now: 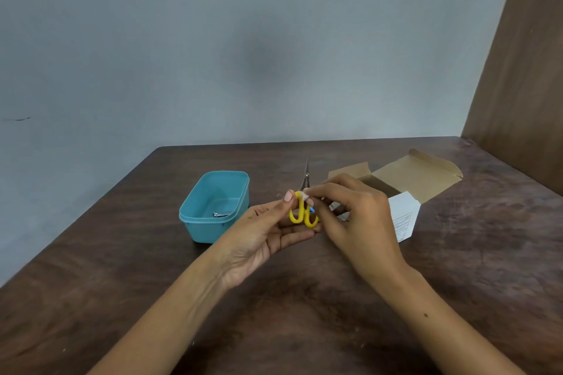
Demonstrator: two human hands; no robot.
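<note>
Small scissors [302,210] with yellow handles and a thin metal blade pointing up and away are held above the table's middle. My left hand [268,231] holds them from below, thumb on the left handle and fingers behind the loops. My right hand [350,210] pinches something small and whitish at the top of the handles, just below the pivot. A bit of blue shows between the handles and my right fingers; I cannot tell what it is.
A teal plastic tub [213,207] stands to the left, with a small metal nail clipper [220,215] inside. An open cardboard box [408,179] with a white outer side lies to the right, partly behind my right hand. Brown wooden table [304,313], wall behind, wooden panel at right.
</note>
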